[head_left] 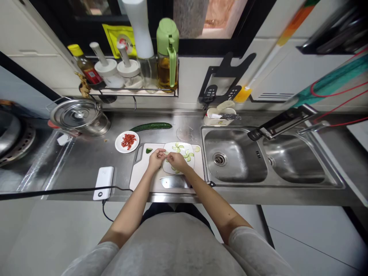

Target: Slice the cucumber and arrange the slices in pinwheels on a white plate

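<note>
My left hand (156,158) and my right hand (176,161) meet over the left side of a white plate (188,168). The fingers of both are pinched close together; whatever they hold is too small to make out. Pale green cucumber slices (188,155) lie on the plate in a curved arrangement. Under the plate is a white cutting board (149,184), with a dark green cucumber end (148,150) left of the plate and a pale slice (197,149) to its right. A knife (174,182) rests flat near the board's front edge, its handle partly behind my right forearm.
Behind the board lie a whole cucumber (152,126) and a small plate (117,143) of red berries. A double sink (238,176) is at right, a lidded steel pot (97,122) at left. A white power bank (103,182) with cables sits at the front edge. Bottles stand on a rack (135,92).
</note>
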A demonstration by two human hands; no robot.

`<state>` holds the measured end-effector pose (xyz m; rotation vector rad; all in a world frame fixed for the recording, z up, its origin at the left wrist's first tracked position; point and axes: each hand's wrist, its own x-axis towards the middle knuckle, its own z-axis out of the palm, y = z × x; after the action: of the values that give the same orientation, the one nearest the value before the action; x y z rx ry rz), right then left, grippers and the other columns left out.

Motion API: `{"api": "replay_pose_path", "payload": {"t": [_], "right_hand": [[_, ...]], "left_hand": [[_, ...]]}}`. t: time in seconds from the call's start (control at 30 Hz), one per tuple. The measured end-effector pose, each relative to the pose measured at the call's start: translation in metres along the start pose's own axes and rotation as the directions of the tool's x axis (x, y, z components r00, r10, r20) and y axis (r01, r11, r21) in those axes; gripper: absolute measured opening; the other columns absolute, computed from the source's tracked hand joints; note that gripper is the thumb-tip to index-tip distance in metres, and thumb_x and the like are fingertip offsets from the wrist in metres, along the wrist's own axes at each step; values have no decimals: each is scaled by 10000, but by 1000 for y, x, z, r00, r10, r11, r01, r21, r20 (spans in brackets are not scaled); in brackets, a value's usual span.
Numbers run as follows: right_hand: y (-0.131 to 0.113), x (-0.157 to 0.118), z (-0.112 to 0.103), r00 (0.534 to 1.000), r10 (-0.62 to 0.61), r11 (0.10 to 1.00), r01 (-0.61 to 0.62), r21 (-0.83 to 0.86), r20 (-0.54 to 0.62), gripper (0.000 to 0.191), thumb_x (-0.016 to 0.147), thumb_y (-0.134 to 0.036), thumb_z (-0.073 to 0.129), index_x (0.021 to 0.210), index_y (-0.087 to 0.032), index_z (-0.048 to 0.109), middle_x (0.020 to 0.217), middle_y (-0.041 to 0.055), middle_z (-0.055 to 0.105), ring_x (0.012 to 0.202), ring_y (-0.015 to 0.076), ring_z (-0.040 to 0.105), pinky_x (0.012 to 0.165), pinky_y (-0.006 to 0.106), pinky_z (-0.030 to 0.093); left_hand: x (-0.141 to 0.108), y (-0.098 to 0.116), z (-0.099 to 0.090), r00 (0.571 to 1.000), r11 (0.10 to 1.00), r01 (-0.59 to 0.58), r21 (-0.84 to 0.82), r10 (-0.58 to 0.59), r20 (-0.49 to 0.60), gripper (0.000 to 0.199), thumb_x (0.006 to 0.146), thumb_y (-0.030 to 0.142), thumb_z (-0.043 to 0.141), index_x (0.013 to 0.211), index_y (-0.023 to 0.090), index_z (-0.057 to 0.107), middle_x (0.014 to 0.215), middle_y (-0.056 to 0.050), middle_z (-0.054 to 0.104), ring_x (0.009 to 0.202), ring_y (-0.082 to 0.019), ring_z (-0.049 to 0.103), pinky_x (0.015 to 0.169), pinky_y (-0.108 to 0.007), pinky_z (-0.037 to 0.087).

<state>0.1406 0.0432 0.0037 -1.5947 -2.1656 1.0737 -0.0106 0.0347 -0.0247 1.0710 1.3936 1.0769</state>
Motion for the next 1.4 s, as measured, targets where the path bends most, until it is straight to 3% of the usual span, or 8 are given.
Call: {"api": "replay_pose_path", "payload": {"t": [0.2,0.43,0.63,1.4], "right_hand": [[0,14,0,998,49,983,-41,-181,43,250,930,-266,450,940,-160,676,870,59,702,755,151,589,603,224,332],[2,20,2,996,57,965,-39,-260,62,294,959,-292,406,981,-156,666,909,67,698,801,159,589,617,233,326],[1,18,5,997,62,956,-48,-291,37,298,971,-309,385,987,-165,645,946,71,692,847,167,591,641,240,337],[3,12,15,996,83,938,-84,-338,-18,284,976,-316,361,985,-187,613,1008,67,673,893,173,584,645,242,329]], "left_hand": [[13,-14,-3,997,942,-67,328,78,-19,247,735,230,653,980,201,667,748,-4,660,658,-123,571,670,-245,450],[12,-11,-4,983,803,-166,572,182,30,209,790,243,631,990,227,691,856,-42,678,827,-192,579,786,-312,461],[12,-11,-5,953,742,-269,614,299,57,169,788,229,641,940,223,715,1004,-72,577,964,-220,548,880,-355,451],[8,-12,-4,948,679,-263,686,313,54,135,812,273,623,890,229,723,1037,-82,527,1014,-240,504,924,-392,436]]}}
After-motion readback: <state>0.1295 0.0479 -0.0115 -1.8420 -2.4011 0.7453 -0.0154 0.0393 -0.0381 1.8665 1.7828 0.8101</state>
